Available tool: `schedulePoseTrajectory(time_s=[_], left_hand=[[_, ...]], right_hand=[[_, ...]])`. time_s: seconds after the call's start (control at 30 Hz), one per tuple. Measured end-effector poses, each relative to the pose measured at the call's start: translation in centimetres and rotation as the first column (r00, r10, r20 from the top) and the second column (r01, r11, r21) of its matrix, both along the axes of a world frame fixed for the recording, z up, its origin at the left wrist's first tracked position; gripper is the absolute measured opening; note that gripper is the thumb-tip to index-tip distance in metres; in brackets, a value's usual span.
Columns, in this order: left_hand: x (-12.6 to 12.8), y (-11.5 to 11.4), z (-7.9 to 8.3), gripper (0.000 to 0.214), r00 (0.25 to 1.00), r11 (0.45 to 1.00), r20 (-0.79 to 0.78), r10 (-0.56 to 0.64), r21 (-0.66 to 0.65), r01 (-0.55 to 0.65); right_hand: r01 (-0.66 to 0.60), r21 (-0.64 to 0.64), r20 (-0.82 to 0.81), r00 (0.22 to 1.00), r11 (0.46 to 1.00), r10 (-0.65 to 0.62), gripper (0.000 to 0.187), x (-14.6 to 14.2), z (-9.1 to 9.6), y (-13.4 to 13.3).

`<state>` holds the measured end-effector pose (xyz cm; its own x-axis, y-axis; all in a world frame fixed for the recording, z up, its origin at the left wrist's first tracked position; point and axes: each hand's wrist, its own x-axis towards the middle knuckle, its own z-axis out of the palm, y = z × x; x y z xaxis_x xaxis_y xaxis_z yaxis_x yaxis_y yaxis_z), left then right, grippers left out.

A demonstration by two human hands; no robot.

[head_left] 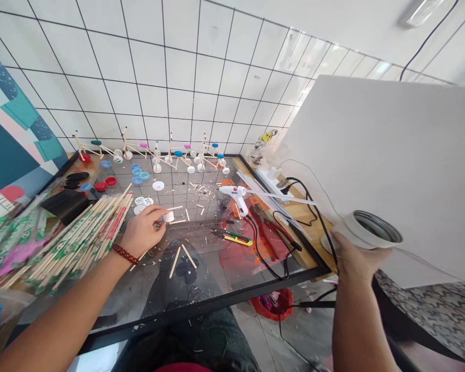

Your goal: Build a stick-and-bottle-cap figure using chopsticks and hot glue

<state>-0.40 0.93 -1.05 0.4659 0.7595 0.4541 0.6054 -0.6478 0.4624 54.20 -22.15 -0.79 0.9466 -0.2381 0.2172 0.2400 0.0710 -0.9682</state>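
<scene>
My left hand is low over the glass tabletop, thumb and fingers closed on a small white bottle cap. Short pieces of wooden stick lie right beside that cap, and several white caps sit just behind the hand. Out to the right, my right hand grips a white cylindrical container by its underside. The container is tilted, and its round metal-rimmed mouth faces right. Two separate wooden sticks lie at an angle to each other near the table's front.
A white glue gun, yellow-green cutter and red-handled pliers lie right of centre. Black cables run past a power strip. Wrapped chopsticks are heaped left. Small stick-and-cap bicycles line the back edge.
</scene>
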Motion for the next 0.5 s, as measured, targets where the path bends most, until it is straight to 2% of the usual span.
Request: schedulePoseTrajectory(time_s=[0.07, 0.17, 0.3, 0.47, 0.5], left_hand=[[-0.1, 0.1, -0.1, 0.030, 1.000, 1.000, 0.008, -0.007, 0.012, 0.007], [-0.2, 0.2, -0.2, 0.029, 1.000, 1.000, 0.013, -0.013, 0.021, 0.012], [-0.2, 0.2, -0.3, 0.029, 1.000, 1.000, 0.013, -0.005, 0.021, 0.005], [-0.1, 0.1, -0.1, 0.029, 1.000, 0.999, 0.009, -0.027, 0.034, 0.026], [-0.1, 0.1, -0.1, 0.029, 0.999, 0.999, 0.009, -0.031, 0.035, 0.030]], right_hand=[[0.072, -0.003, -0.076, 0.994, 0.997, -0.073, 0.082, 0.9, -0.2, 0.8], [0.087, 0.036, -0.075, 0.994, 0.996, -0.084, 0.082, 1.7, -0.3, 1.2], [0.034, 0.032, -0.078, 0.996, 0.999, -0.031, 0.075, 1.2, -0.1, 1.2], [-0.047, -0.069, -0.163, 0.986, 0.997, 0.035, 0.069, 0.5, 0.1, 0.5], [-0.061, -0.072, -0.104, 0.993, 0.995, 0.053, 0.068, 0.2, 0.1, -0.1]])
